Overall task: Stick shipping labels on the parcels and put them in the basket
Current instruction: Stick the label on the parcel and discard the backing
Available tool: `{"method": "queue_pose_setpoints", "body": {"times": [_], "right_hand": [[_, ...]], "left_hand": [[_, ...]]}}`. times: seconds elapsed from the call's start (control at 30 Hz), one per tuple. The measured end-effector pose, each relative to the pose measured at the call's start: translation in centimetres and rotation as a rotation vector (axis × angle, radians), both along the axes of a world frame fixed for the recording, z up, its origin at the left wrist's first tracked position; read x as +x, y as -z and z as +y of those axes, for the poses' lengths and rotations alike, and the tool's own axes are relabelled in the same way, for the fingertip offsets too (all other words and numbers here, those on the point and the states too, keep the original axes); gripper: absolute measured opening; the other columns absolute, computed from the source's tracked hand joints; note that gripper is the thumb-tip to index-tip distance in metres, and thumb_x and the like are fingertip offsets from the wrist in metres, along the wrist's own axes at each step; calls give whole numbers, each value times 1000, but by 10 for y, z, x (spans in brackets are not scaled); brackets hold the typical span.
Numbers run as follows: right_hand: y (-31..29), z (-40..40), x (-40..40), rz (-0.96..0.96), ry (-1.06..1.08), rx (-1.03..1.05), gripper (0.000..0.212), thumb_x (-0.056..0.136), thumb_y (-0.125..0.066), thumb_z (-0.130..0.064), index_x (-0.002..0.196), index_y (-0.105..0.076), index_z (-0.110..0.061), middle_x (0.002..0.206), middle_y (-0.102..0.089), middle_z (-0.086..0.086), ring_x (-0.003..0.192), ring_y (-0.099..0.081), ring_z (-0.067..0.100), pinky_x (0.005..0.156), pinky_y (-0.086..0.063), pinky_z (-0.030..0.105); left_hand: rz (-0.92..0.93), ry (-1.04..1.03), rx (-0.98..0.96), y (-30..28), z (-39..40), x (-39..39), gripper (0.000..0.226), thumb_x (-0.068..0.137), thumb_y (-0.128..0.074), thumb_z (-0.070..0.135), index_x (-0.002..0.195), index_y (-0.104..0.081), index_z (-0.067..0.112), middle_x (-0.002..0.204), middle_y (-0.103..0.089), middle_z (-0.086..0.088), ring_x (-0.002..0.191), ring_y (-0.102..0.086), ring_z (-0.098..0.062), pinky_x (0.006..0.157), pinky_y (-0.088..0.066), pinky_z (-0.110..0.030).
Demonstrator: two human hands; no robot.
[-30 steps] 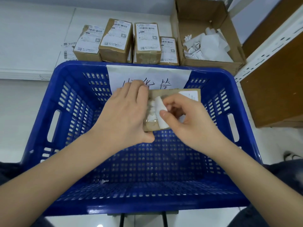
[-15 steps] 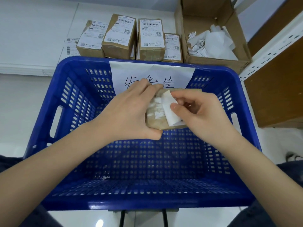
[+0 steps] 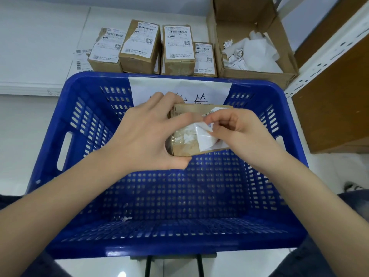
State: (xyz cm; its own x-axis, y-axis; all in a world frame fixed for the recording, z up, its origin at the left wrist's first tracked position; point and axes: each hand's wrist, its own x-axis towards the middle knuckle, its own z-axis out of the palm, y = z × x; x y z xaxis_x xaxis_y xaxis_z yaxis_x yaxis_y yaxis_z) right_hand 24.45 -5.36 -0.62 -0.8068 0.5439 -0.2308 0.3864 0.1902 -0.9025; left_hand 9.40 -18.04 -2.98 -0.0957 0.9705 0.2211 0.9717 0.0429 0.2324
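Note:
Over the blue basket (image 3: 83, 124) my left hand (image 3: 147, 134) grips a small brown cardboard parcel (image 3: 185, 149) by its left end. White torn label scraps cling to the parcel's top. My right hand (image 3: 237, 132) pinches a curled white label (image 3: 205, 139) that is lifted off the parcel's right part. Several labelled brown parcels (image 3: 177, 50) stand in a row on the white surface behind the basket. The basket's floor holds only small paper bits.
An open cardboard box (image 3: 257, 74) holding crumpled white paper sits at the back right. A white sheet with handwriting (image 3: 217, 90) hangs on the basket's far wall. Loose labels (image 3: 81, 58) lie left of the parcels. A brown shelf unit (image 3: 335, 104) stands at the right.
My right hand has pulled the white label further to the right, baring more of the parcel's top. The left hand keeps its grip.

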Motion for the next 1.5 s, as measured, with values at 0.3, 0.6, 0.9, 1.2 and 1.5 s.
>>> {"method": "queue_pose_setpoints", "body": {"times": [0.3,0.6,0.9,1.2,1.5], "right_hand": [[-12,9,0,-75,-41,-276,17,93,-53,-8,96,-69,-12,95,-71,6,85,-65,12,87,-53,26],[-9,6,2,-7,18,-165,11,84,-67,-14,94,-69,-12,78,-71,-1,71,-65,11,70,-54,18],[-1,3,0,36,36,106,15,83,-69,-2,82,-70,-17,74,-65,-2,68,-58,10,67,-50,17],[7,3,0,94,116,200,7,82,-73,-11,80,-69,-16,77,-68,4,70,-63,18,67,-53,26],[-8,22,7,82,-156,-6,32,97,-44,2,110,-66,-16,105,-70,6,94,-67,16,80,-53,19]], "left_hand": [[85,-14,21,-4,-1,-1,61,64,-59,60,118,-54,32,110,-59,-11,89,-54,-28,56,-26,-22],[185,-19,104,-5,-2,-1,58,68,-63,57,118,-55,28,112,-61,-17,89,-56,-32,59,-22,-22],[172,-8,85,0,0,4,69,66,-61,54,130,-43,39,114,-59,-14,92,-55,-30,60,-28,-24],[134,-17,97,5,4,0,54,65,-68,53,113,-68,27,112,-61,-16,91,-57,-32,59,-31,-24],[114,-59,94,2,2,-5,58,68,-58,60,113,-70,26,111,-60,-16,93,-50,-27,62,-28,-25]]}}
